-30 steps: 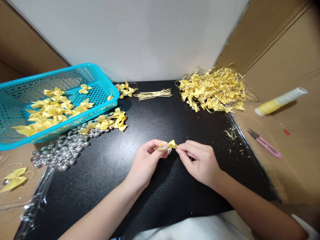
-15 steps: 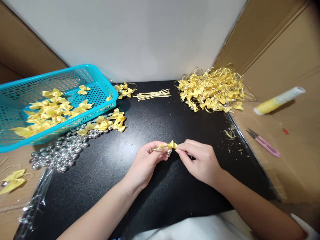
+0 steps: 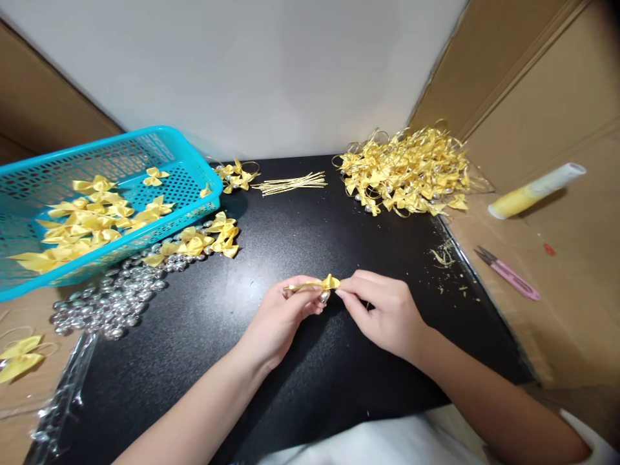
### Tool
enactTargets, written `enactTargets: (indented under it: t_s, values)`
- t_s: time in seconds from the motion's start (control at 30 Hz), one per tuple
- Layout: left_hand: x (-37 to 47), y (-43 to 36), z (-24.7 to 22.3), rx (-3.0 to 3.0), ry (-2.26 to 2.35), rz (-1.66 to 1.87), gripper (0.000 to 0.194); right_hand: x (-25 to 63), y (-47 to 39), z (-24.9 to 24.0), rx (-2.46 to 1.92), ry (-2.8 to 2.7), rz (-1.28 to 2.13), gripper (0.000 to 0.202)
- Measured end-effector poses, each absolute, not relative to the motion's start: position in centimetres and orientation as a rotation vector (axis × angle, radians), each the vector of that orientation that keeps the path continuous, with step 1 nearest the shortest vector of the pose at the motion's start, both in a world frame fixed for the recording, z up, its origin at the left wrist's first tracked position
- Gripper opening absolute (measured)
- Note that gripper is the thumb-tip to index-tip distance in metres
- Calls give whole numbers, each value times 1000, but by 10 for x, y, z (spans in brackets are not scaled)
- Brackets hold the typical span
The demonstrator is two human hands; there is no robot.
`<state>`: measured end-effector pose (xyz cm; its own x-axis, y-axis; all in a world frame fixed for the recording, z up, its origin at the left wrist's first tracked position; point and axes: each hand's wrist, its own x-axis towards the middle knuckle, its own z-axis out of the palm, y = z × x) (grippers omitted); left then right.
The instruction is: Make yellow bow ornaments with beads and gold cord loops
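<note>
Above the black tabletop (image 3: 285, 232), the left hand (image 3: 278, 316) pinches a yellow satin bow (image 3: 330, 282) and its gold tie (image 3: 294, 287), silver bead (image 3: 325, 296) below — seemingly to steady it — while the right hand (image 3: 387, 310) pinches its right edge. Leftward, loose bows (image 3: 224, 234) cover some silver beads (image 3: 113, 303) beside the turquoise basket (image 3: 121, 247).

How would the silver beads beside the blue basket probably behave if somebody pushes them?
The silver beads would probably roll or scatter, since they look rounded and lie in a loose heap. They may be slippery to pick up, because their surfaces look smooth and shiny. The yellow bows resting on some of them would likely shift too.
</note>
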<state>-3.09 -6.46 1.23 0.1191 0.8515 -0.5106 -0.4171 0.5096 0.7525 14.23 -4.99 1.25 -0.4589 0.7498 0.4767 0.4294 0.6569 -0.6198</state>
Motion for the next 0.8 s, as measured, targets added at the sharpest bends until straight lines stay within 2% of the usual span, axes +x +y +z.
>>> enactTargets:
  t_s: [0.37, 0.63, 0.8]
  values:
    - [-31, -65, 13, 424, 1046, 958, 11, 145, -48, 13, -909, -2129, 502, 20]
    - [-32, -65, 11, 436, 1067, 931, 13, 150, -48, 13, -844, -2347, 208, 28]
    - [-31, -64, 11, 435, 1090, 923, 12, 149, -48, 14, -844, -2348, 193, 32]
